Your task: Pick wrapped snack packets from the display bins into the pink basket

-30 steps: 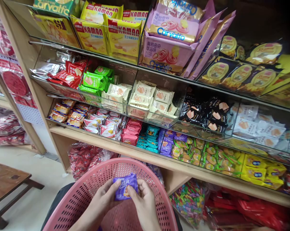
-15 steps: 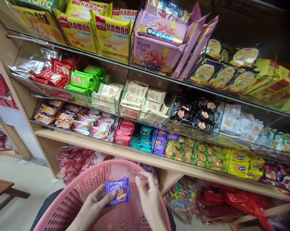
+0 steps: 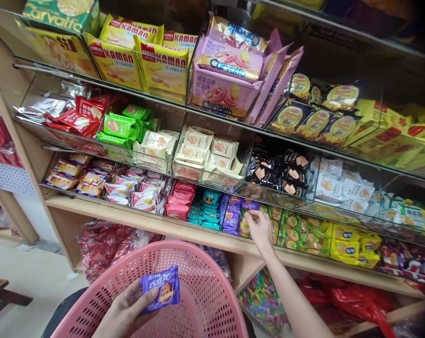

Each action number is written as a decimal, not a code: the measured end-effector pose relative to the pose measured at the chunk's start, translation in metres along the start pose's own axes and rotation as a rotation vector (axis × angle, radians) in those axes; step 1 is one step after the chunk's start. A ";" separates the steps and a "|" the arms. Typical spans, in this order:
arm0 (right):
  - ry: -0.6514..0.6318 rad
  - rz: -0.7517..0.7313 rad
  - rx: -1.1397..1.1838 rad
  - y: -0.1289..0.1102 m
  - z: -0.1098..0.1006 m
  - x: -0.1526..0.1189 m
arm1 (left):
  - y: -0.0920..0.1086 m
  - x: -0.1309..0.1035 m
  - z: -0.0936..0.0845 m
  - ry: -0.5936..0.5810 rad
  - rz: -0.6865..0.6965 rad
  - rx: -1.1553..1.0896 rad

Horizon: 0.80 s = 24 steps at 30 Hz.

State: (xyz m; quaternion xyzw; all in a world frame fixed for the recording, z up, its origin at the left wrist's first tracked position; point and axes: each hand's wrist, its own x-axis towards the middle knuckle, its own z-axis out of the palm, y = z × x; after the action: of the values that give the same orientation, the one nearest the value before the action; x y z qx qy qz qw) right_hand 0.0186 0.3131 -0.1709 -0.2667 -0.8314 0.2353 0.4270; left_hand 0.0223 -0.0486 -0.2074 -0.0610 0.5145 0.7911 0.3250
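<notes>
Over the pink plastic basket [image 3: 212, 267], my left hand [image 3: 124, 307] is closed on a purple cookie packet [image 3: 161, 288] with a cookie picture and white lettering. My right hand [image 3: 261, 232] is stretched out to the lowest shelf row, its fingers loosely bent and apart, with nothing seen in them. Its fingertips are at the purple packets [image 3: 232, 213] and the green-and-yellow packets [image 3: 245, 226] beside them. Whether they touch any packet I cannot tell.
Teal packets [image 3: 210, 199] and red packets [image 3: 180, 199] lie left of the purple ones; yellow packets [image 3: 346, 241] are farther right. Clear dividers and front lips edge the rows. Bagged red goods [image 3: 99, 249] sit below the wooden ledge [image 3: 127, 213]. A wooden stool [image 3: 8, 295] stands left.
My right hand has moved from above the basket up and right to the lowest shelf row. The left hand with the purple packet has shifted slightly left and down in view.
</notes>
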 end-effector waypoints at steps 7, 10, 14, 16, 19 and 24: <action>-0.020 -0.003 -0.089 -0.003 0.011 0.007 | 0.000 0.003 -0.009 0.022 0.015 0.014; -0.027 -0.017 -0.102 0.000 0.014 0.004 | 0.000 0.004 -0.013 0.012 -0.010 -0.002; -0.034 -0.043 -0.137 0.004 0.014 0.001 | -0.001 0.005 -0.015 0.019 -0.005 -0.017; -0.044 -0.059 -0.158 0.005 0.014 0.001 | -0.001 0.004 -0.015 0.017 -0.003 -0.012; -0.051 -0.079 -0.192 0.005 0.016 0.003 | -0.001 0.005 -0.015 0.005 -0.015 -0.024; -0.044 -0.116 -0.249 0.004 0.019 0.004 | -0.001 0.009 -0.016 0.036 -0.002 -0.022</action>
State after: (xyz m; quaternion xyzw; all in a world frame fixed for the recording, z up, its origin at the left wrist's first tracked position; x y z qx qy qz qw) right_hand 0.0020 0.3155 -0.1806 -0.2639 -0.8773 0.1109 0.3853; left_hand 0.0114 -0.0581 -0.2195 -0.0791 0.5115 0.7952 0.3157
